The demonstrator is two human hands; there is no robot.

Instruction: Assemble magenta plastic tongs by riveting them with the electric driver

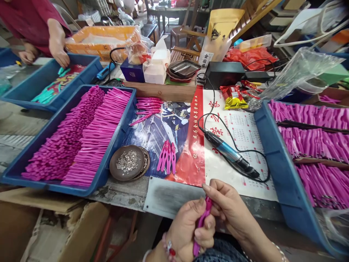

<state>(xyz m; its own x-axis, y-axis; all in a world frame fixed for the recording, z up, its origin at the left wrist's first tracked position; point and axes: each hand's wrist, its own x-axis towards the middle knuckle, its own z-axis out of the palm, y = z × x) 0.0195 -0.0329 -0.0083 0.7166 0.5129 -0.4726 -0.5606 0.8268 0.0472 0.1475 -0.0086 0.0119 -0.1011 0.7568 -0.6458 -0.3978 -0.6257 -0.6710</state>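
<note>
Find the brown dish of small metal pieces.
In the head view, the brown dish sits left of centre, just right of the nearer left-hand blue tray and left of the few loose pink pieces.

The held piece [201,221] is showing magenta, the tool [228,150] is gleaming blue-and-black, the bracelet [170,249] is looking perhaps pink.

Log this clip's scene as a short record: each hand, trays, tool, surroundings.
Left hand: wrapped around a slender magenta plastic piece
Right hand: fingers at that piece's upper end
Left tray: blue, two rows of magenta pieces
Right tray: blue, three rows of similar pieces
Dish: brown, small metallic parts
Power tool: blue and black, corded, lying on a calendar sheet
Co-worker's hand: at a teal piece, far-left tray
</note>
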